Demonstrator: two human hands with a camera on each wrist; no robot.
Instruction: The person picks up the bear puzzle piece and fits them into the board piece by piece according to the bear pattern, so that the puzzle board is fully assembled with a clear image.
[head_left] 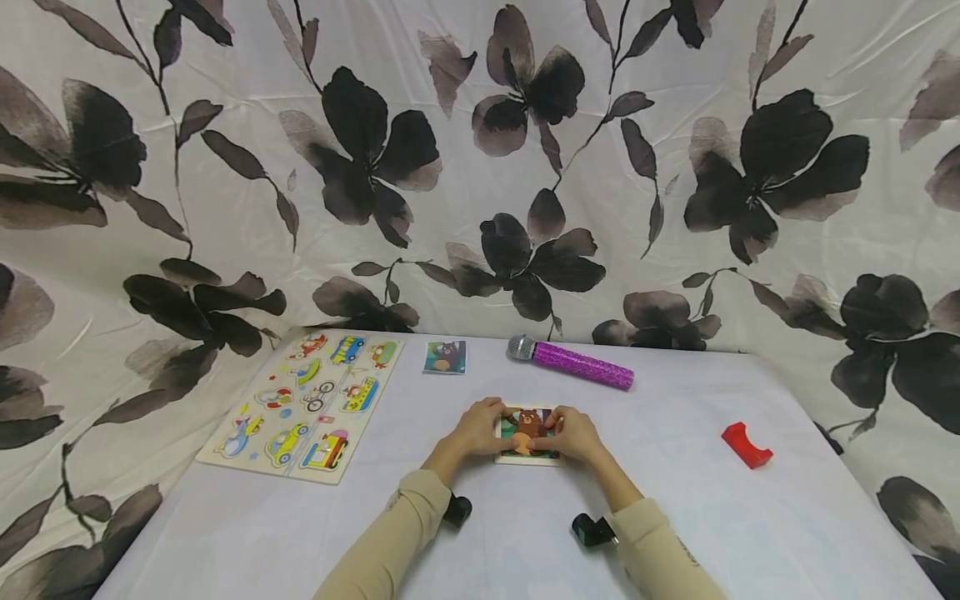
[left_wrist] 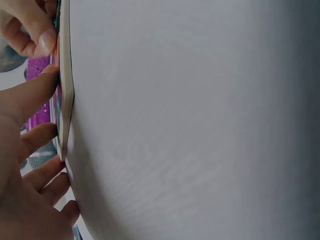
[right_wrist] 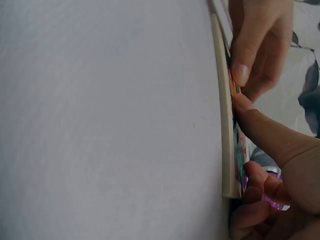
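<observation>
A small wooden-backed bear jigsaw puzzle (head_left: 528,422) lies flat on the white-covered table between both hands. My left hand (head_left: 477,429) grips its left side, thumb (left_wrist: 37,92) on the picture face and the other fingers at the far side and edge. From the right, my right hand (head_left: 576,435) holds the puzzle likewise, its thumb (right_wrist: 262,125) on the face and the other fingers bent near the right edge. Both thumb tips come close together over the lower part of the bear. The wrist views show the puzzle edge-on, so its individual pieces are hidden.
A wooden vehicle peg board (head_left: 337,373) lies to the left. Behind the puzzle are a small bear picture card (head_left: 446,357) and a purple glitter microphone (head_left: 581,364). A red notched block (head_left: 746,447) sits at the right. Floral cloth (head_left: 525,183) hangs behind the table.
</observation>
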